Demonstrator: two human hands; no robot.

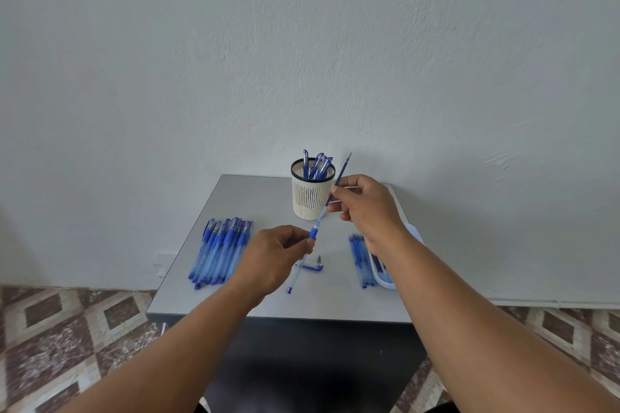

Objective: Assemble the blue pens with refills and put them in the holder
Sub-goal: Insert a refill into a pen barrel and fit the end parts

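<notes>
My left hand (275, 253) grips a clear blue pen barrel (295, 273) near its blue rubber grip, tilted up to the right above the table. My right hand (364, 203) pinches a thin blue refill (341, 174) whose lower end enters the barrel's open front. The cream mesh holder (310, 199) stands at the table's back, just left of my right hand, with several capped blue pens (317, 166) in it. A pen cap (310, 267) and a small tip piece (319, 259) lie on the table below the barrel.
A row of several capped blue pens (219, 250) lies on the left of the grey table (268, 305). Loose refills (360, 260) lie on the right beside a white tray (385, 278), partly hidden by my right forearm. A wall stands close behind.
</notes>
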